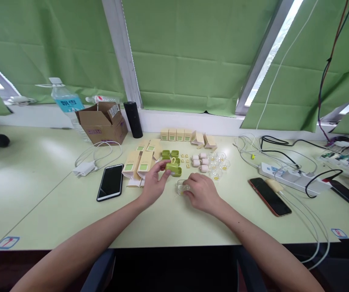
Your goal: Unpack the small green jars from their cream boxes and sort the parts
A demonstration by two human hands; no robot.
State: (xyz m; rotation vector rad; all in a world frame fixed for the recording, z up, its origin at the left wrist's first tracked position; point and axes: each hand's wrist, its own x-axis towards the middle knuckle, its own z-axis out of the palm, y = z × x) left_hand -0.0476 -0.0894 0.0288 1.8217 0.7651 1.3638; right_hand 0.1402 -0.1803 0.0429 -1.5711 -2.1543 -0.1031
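Observation:
Between the thumb and fingers of my left hand (154,183) is a small green lid-like piece with a pale loop (172,166), held just above several green square cups (177,172). My right hand (204,192) grips a small clear cup (180,187) at the table surface, its fingers covering the cup's right side. Several tiny yellow pieces (187,160) lie in rows beyond my hands. Beside them are several pale pink rounded pieces (196,163) and, further right, more clear cups (216,174) with yellow spots.
Small cream boxes (145,161) stand left of my hands, with more boxes (180,134) in a back row. A phone (110,182) lies at left, another phone (270,197) at right near a power strip (296,179). A cardboard box (103,125) and black cylinder (133,120) stand behind.

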